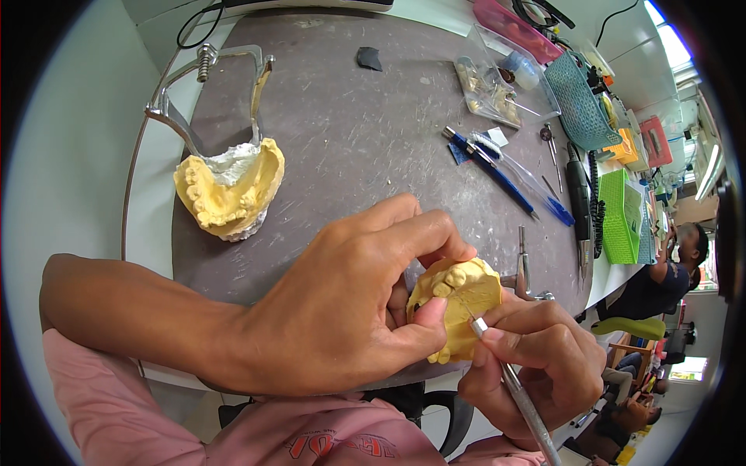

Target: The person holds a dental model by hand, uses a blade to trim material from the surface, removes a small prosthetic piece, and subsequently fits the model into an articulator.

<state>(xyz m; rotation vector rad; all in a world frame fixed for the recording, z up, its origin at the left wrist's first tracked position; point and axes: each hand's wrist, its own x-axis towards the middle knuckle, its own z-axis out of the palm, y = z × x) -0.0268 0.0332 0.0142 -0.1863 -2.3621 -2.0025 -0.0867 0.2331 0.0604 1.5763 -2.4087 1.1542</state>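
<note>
Two grips, one yellow cast (479,293): held at the near edge of a scuffed gray-brown surface (326,116), between left and right. Pinched in the left grip (350,287) between thumb and curled index finger, with the thumb close beside the molded teeth (449,278). Pinched pen-fashion in the right grip (540,353), one slender metal-handled instrument (522,396), with a fine tip directed at the cast's flat face; touching or just above, impossible to tell. Likely rigid, fairly light and dry to the touch, with little slip; probably fragile at the teeth and thin rims, prone to chipping under a hard squeeze. Best held by the thick base and outer wall, clear of the teeth. By count: two yellow casts in all, including one second cast (204,190) backed with white plaster, at left, on one metal frame (244,51); one dark scrap (369,58); one blue pen (501,183); one clear-handled brush (559,210); one black handpiece (578,202); one slim metal tool (546,134); one part-hidden metal piece (524,256) near the right grip. Toward the far right, one clear plastic box (542,101) of small bits too jumbled to count, near one pink tray (505,31), one teal basket (579,116) and one green basket (616,227). Beyond, one co-worker (641,291) in dark clothing.
</note>
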